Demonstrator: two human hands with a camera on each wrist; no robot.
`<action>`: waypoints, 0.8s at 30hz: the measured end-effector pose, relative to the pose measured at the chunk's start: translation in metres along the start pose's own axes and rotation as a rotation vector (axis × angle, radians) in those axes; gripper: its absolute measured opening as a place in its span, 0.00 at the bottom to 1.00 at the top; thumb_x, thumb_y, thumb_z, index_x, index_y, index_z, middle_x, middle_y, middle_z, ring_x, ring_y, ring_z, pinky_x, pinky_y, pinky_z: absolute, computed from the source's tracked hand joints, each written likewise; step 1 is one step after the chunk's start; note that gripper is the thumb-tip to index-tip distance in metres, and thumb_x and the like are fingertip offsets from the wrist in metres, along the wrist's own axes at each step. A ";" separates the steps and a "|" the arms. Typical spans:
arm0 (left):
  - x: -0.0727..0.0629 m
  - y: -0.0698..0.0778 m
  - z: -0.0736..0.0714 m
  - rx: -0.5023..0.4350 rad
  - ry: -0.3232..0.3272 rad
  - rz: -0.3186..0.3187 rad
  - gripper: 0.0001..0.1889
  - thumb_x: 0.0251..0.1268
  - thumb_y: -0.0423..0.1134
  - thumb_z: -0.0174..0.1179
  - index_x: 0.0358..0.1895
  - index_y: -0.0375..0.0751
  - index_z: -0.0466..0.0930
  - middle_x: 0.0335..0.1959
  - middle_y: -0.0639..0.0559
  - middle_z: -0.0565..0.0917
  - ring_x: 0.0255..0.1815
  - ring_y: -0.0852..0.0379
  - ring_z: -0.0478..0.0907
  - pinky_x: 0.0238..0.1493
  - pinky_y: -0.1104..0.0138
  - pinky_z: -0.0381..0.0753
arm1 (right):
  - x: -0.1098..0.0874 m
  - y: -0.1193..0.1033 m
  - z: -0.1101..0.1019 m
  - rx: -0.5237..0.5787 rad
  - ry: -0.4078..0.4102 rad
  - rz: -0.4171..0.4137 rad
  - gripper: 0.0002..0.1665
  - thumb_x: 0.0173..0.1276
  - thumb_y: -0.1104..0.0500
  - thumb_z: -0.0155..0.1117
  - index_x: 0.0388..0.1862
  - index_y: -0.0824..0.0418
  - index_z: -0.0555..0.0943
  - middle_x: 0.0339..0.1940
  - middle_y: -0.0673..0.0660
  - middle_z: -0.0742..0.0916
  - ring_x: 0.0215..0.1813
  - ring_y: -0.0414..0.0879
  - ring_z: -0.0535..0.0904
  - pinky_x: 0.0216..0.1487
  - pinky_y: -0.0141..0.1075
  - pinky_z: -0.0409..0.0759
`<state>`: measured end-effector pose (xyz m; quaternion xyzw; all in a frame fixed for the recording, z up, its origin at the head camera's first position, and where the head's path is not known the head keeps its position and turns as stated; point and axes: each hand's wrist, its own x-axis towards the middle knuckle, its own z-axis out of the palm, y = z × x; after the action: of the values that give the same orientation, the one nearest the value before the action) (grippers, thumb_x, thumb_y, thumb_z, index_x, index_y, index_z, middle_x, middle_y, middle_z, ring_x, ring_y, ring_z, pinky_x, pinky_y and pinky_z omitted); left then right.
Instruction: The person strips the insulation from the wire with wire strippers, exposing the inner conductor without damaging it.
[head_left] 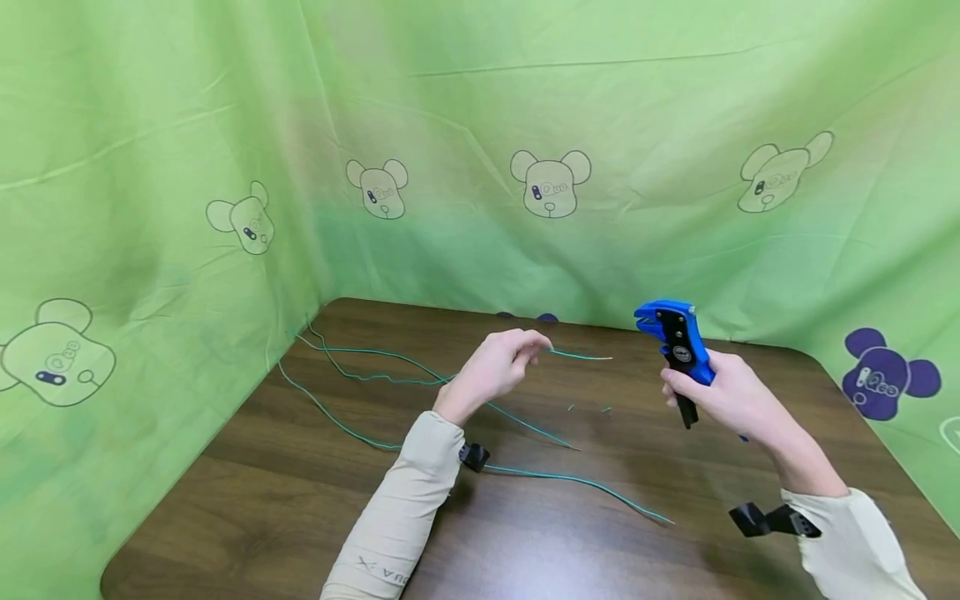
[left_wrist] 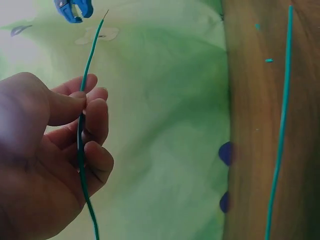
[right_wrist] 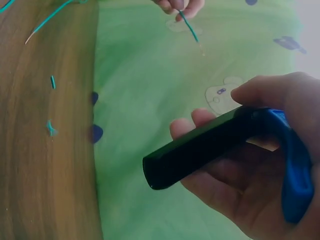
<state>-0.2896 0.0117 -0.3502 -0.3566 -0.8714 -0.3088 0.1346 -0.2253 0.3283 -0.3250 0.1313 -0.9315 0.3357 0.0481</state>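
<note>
Between thumb and fingers, my left hand point(head_left: 498, 364) pinches a green wire point(left_wrist: 91, 54) near one end. That end points right, and a short length of bare copper point(left_wrist: 106, 14) shows at its tip. My right hand point(head_left: 738, 398) grips a blue and black wire stripper point(head_left: 681, 340) by its handles, with the jaws up and facing left. A gap separates the wire's tip from the stripper's jaws. In the right wrist view the black handle point(right_wrist: 200, 147) lies across the fingers, and the jaws are out of that view.
More green wires point(head_left: 577, 477) run across the brown table point(head_left: 247, 508), some ending in bare copper. Two small cut bits of green insulation point(head_left: 606, 409) lie between the hands. Green cloth point(head_left: 465, 117) with printed bear heads hangs behind and at the sides.
</note>
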 end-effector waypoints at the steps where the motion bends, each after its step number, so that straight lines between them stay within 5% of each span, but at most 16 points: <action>1: 0.000 0.000 0.002 0.001 -0.011 -0.008 0.12 0.75 0.32 0.50 0.51 0.44 0.83 0.33 0.51 0.85 0.36 0.59 0.80 0.46 0.71 0.77 | 0.000 0.000 -0.001 -0.016 0.000 0.008 0.18 0.75 0.48 0.56 0.45 0.62 0.80 0.29 0.53 0.89 0.32 0.37 0.85 0.33 0.31 0.74; 14: 0.001 0.000 0.031 0.056 -0.200 -0.099 0.14 0.77 0.34 0.46 0.50 0.51 0.83 0.33 0.56 0.83 0.32 0.66 0.74 0.39 0.76 0.72 | 0.005 0.016 0.001 -0.101 -0.011 0.044 0.19 0.74 0.45 0.56 0.37 0.59 0.82 0.26 0.52 0.87 0.26 0.37 0.75 0.28 0.33 0.67; 24: -0.001 -0.003 0.051 0.067 -0.267 -0.102 0.16 0.73 0.31 0.46 0.49 0.50 0.82 0.30 0.58 0.82 0.31 0.67 0.73 0.35 0.77 0.71 | 0.010 0.032 0.008 -0.150 -0.053 0.043 0.19 0.73 0.43 0.56 0.31 0.55 0.79 0.18 0.50 0.79 0.18 0.37 0.63 0.23 0.34 0.61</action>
<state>-0.2916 0.0413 -0.3913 -0.3451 -0.9083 -0.2360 0.0133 -0.2433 0.3442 -0.3491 0.1164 -0.9575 0.2625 0.0258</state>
